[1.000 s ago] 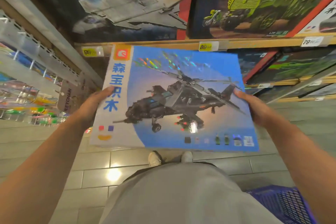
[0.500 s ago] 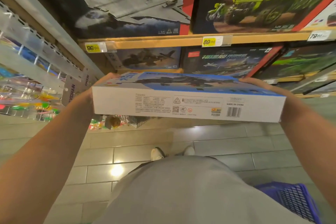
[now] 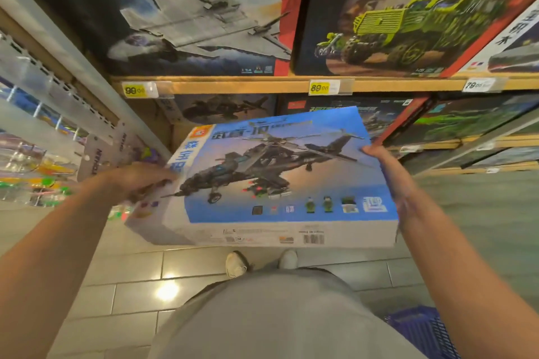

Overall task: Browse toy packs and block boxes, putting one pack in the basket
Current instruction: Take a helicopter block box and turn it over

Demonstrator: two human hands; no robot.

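I hold a large blue block box (image 3: 277, 178) with a dark helicopter printed on it, tilted with its far edge toward the lower shelf. My left hand (image 3: 140, 181) grips its left edge, blurred by motion. Along the right edge, my right hand (image 3: 379, 160) grips the box with fingers curled over the far corner. The blue plastic basket (image 3: 420, 332) stands on the floor at the bottom right, partly hidden by my body.
A wooden shelf (image 3: 262, 86) with yellow price tags carries a jet box (image 3: 198, 11) and a green truck box (image 3: 408, 14). More block boxes (image 3: 227, 109) fill the lower shelf. Small toy packs (image 3: 32, 172) hang at the left. Grey floor tiles lie below.
The box went from facing me, to flat with its white side toward me, and now tilts forward toward the lower shelf. Both hands stayed on its edges.
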